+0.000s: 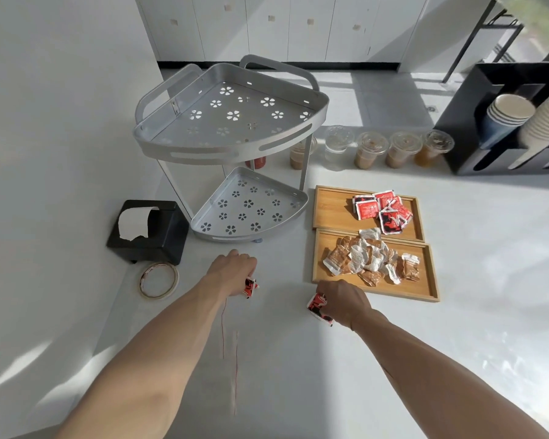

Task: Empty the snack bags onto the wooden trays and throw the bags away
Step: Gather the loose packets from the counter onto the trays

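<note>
White countertop fills the view, sunlit in patches. Nearest, both bare forearms reach forward over it. The left hand [235, 269] is curled into a fist around a crumpled red, black and white snack wrapper [250, 286], only a corner poking out below the knuckles. The right hand [344, 301] is clenched the same way on a second red-and-black printed wrapper [319, 307], which juts out toward the left. Both look thin, crinkly and near weightless; a loose grip would let them spring open, so balling them tight in the palm seems the right hold for binning. No bin is in sight.

Just left, a roll of clear tape [159, 280] lies flat beside a black tissue holder [148, 231]. Right of the hands, the near rectangular wooden tray [425, 294] carries a heap of brown-and-white snack packets [366, 258]. Touching it behind, the far wooden tray [333, 207] holds small red sachets [382, 210]. Farther back stand a silver two-tier corner rack [232, 144], lidded plastic drink cups [370, 150] and a black cup dispenser [501, 122].
</note>
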Demonstrator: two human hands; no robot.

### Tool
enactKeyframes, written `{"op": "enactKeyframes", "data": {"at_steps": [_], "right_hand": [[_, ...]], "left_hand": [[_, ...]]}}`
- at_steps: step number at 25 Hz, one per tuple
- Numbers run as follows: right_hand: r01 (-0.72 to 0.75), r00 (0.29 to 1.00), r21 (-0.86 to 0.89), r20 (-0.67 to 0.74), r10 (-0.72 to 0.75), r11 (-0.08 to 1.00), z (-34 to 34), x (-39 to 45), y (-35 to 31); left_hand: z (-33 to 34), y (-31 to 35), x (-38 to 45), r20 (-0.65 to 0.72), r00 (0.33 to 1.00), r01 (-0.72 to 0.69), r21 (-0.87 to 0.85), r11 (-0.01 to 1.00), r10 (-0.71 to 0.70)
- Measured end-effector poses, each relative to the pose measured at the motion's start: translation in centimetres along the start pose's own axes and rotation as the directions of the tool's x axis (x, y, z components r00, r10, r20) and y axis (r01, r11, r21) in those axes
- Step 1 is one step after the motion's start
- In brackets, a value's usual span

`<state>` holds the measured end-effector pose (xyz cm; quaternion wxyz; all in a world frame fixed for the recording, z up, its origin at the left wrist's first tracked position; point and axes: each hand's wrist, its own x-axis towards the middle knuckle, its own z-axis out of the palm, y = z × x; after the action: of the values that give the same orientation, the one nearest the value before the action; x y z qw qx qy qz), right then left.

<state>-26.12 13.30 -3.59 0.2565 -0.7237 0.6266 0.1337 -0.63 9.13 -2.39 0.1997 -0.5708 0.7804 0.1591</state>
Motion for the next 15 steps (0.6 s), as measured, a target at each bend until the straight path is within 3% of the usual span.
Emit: {"op": "enactKeyframes", "data": {"at_steps": [6,10,15], "right_hand": [[-0.026,0.999,-0.007,0.030,0.027,1.000,-1.0,-1.7,3.8],[-0.036,0.995,-0.011,0.095,0.037,0.999,-2.8,-2.5,7.0],[-0.065,0.997,0.054,0.052,0.062,0.996,-6.5,-2.3,11.6]], "left_hand": [[-0.7,2.5,0.1,0.198,0.980,0.043,-0.092,0.995,-0.024],[-2.9,6.0,1.1,0.202,0.979,0.009,-0.133,0.991,0.018],[-6.7,10.1,3.8,0.177,0.984,0.006,-0.194,0.981,0.029]]}}
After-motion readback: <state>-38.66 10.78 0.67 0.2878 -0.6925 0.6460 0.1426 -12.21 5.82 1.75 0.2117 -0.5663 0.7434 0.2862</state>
